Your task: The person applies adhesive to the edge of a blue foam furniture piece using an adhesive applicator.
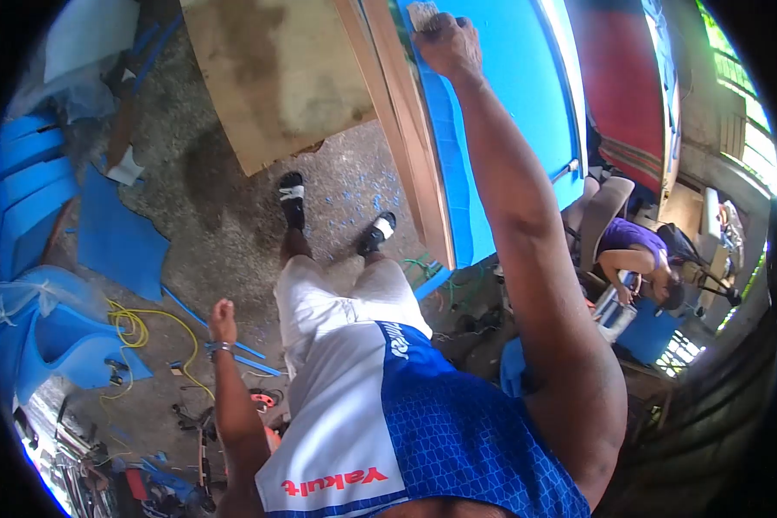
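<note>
Gripping block (422, 15) (blue panel (514, 52) lengthwise ahead)

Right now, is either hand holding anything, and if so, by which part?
The right hand grips a small pale block by the side nearest the palm; the opposite side shows beyond the fingers. The left hand holds nothing that shows.

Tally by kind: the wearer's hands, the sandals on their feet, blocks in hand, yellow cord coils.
Hands: 2 (left hand, right hand)
Sandals: 2 (left sandal, right sandal)
Held block: 1
Yellow cord coil: 1
Total: 6
</note>
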